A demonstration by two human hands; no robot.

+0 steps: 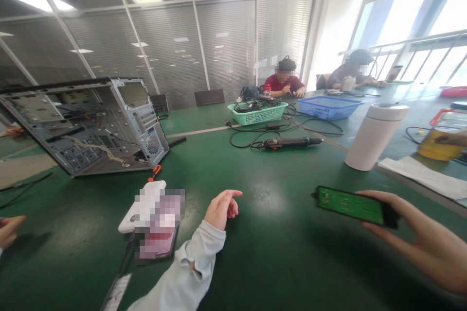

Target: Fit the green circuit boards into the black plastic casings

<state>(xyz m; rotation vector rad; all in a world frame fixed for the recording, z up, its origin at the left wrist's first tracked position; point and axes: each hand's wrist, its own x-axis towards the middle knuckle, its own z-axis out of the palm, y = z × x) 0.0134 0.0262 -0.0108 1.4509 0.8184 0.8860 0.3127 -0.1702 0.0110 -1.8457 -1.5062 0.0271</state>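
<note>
My left hand [223, 206], in a pale sleeve, is over the green table with its index finger stretched to the right and the others curled loosely; I see nothing in it. At the right, my right hand [419, 233] grips a green circuit board [350, 204] in a black frame, held between thumb and fingers above the tabletop. Left of my left hand lie a white power bank [146, 204] with an orange loop and a purple-pink phone [162, 233], both partly blurred out.
An open computer case [109, 131] stands at left. Further back are an electric screwdriver [288, 143] with its cable, a green basket [257, 115] of cables and a blue basket [328, 108]. A white tumbler [374, 138] stands right. Another person's hand [10, 231] shows at the left edge; two people sit behind.
</note>
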